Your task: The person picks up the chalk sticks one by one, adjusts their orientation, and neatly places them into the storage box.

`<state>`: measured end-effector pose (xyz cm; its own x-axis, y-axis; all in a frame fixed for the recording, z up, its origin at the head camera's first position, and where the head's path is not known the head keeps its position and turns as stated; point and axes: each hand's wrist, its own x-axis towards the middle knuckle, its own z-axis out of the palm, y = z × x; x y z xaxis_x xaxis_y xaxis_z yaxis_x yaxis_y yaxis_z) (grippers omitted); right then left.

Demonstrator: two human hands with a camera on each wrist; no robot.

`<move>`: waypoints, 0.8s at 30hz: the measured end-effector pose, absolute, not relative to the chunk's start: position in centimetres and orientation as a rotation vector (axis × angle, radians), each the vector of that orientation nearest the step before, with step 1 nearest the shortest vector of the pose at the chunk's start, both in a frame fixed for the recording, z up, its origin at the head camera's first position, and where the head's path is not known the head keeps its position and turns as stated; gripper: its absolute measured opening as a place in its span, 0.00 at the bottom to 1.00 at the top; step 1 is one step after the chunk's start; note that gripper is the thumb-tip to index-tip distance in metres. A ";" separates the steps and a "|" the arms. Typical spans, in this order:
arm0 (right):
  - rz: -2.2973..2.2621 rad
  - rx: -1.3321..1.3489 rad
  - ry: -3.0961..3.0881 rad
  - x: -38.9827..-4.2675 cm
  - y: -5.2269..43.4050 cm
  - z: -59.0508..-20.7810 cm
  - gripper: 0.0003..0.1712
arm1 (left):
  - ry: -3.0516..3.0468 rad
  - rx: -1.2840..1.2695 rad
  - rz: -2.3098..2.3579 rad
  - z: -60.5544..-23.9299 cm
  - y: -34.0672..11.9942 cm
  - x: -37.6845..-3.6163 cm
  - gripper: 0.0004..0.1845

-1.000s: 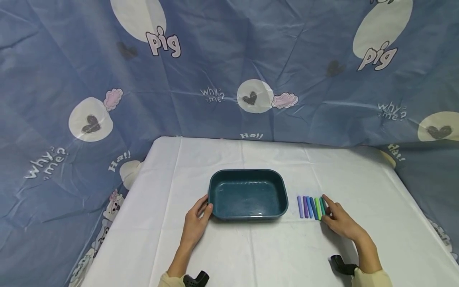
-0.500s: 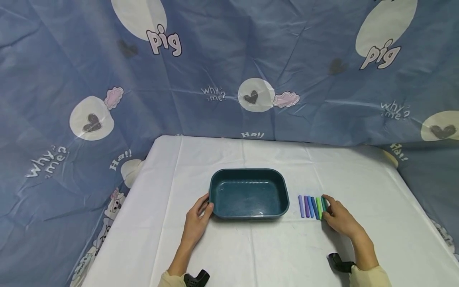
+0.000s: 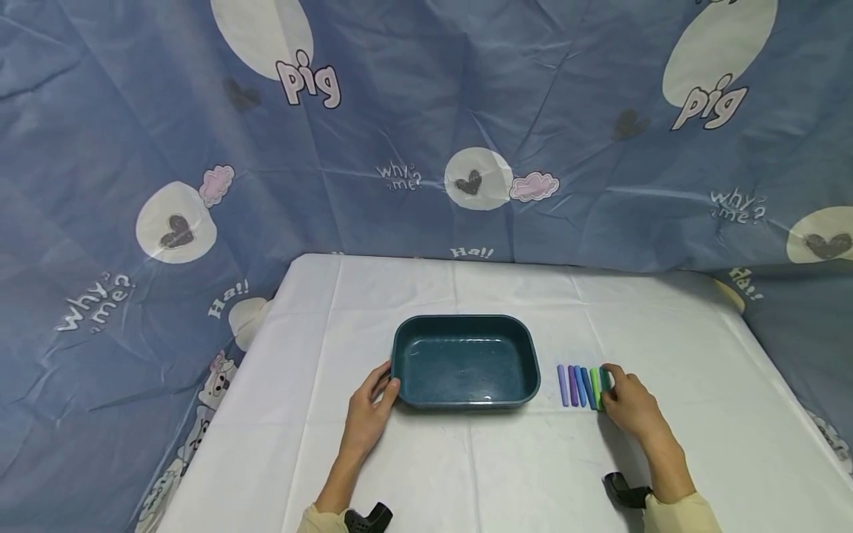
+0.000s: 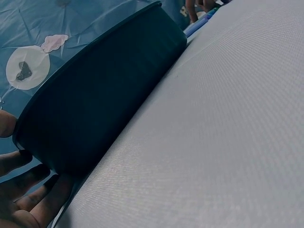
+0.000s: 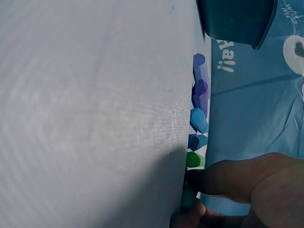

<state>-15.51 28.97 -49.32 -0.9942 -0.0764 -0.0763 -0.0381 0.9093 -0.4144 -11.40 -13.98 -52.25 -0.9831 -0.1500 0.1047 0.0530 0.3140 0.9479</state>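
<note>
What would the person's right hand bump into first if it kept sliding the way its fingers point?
Probably the row of crayons: the right hand already touches the green end, and beyond lies the teal tray.

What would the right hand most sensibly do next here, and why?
Probably lift the dark green crayon it pinches at the end of the row of crayons and carry it toward the teal tray: the right hand already grips it, and the left hand steadies the empty tray.
</note>
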 end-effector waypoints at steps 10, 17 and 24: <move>-0.732 -0.087 2.971 -15.5 29.5 -49.1 0.29 | -2.390 0.054 -1.726 -52.5 -14.1 -11.5 0.24; -0.845 -0.051 2.984 -15.0 30.0 -49.1 0.29 | -2.393 0.069 -1.749 -52.4 -14.2 -11.4 0.25; -1.006 0.030 3.023 -14.2 30.3 -49.6 0.28 | -2.381 0.078 -1.794 -52.3 -14.2 -11.3 0.25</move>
